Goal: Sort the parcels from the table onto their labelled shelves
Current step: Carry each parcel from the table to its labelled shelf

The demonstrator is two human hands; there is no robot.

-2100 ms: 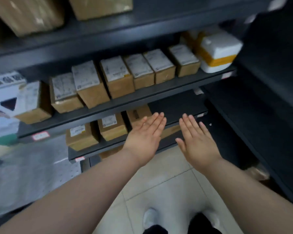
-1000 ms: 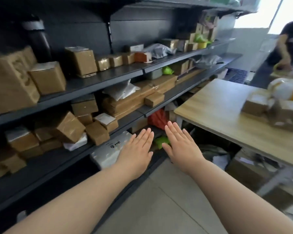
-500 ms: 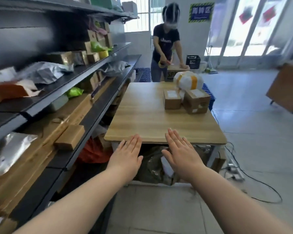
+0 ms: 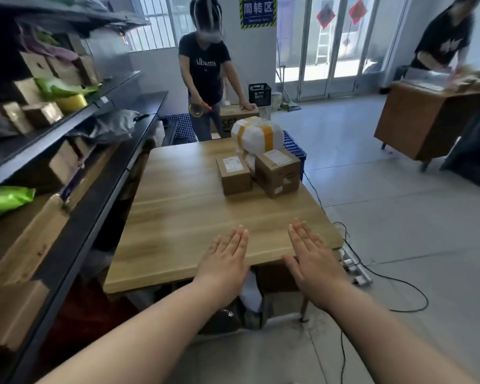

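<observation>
Fetch step, as I judge it. My left hand (image 4: 225, 261) and right hand (image 4: 315, 266) hover flat, empty, over near counter (image 4: 178, 217) edge. Parcels (image 4: 257, 169) sit far side; next: reach forward, read label.

Bare hands and forearms, nothing worn

The left hand (image 4: 224, 268) and right hand (image 4: 315, 266) carry no gloves, rings or watch; both forearms are uncovered, with no sleeve showing anywhere nearer than the table (image 4: 178, 195).

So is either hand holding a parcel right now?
No. The left hand and right hand are both open, flat and empty above the near edge of the table.
</observation>
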